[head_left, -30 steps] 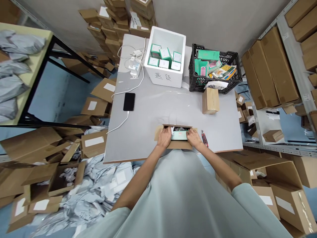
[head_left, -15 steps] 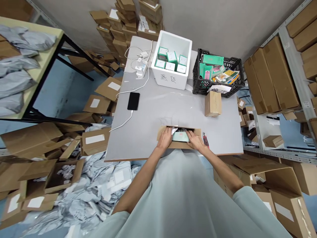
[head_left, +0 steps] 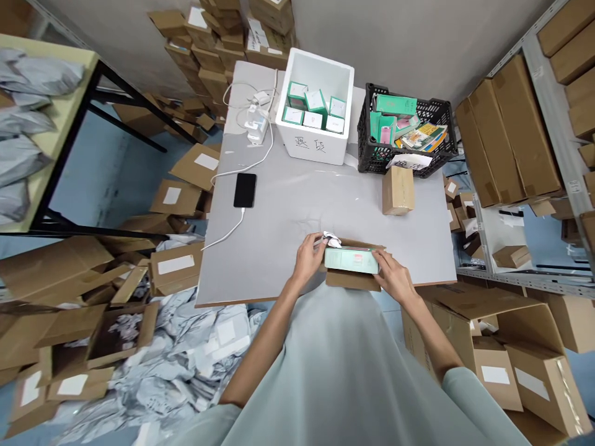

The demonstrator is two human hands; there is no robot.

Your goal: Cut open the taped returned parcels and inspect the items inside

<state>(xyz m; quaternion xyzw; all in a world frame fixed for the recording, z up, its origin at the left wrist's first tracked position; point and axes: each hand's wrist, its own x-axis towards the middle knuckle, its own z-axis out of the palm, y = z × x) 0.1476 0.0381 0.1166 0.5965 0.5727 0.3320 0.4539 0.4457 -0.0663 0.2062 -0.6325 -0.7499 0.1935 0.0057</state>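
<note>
A pale green box [head_left: 352, 260] has risen out of an open cardboard box [head_left: 353, 280] at the table's front edge; the carton's flaps show behind and in front of it. My right hand [head_left: 394, 274] is closed on the green box's right end. At the left end, my left hand [head_left: 307, 257] pinches a wad of crumpled white paper [head_left: 331, 239], its fingertips close to the green box. The inside of the carton is mostly hidden by the green box.
Behind stand a white foam bin [head_left: 313, 144] of green-edged boxes, a black crate [head_left: 367, 155] with green packages and booklets, and a small closed carton [head_left: 398, 191]. A phone [head_left: 245, 190] lies on its cable at left. Cartons and grey bags [head_left: 186, 353] cover the floor.
The green box has come up out of the carton, and my right hand has shifted right with it. White paper has come up at my left fingers. The red cutter is out of sight.
</note>
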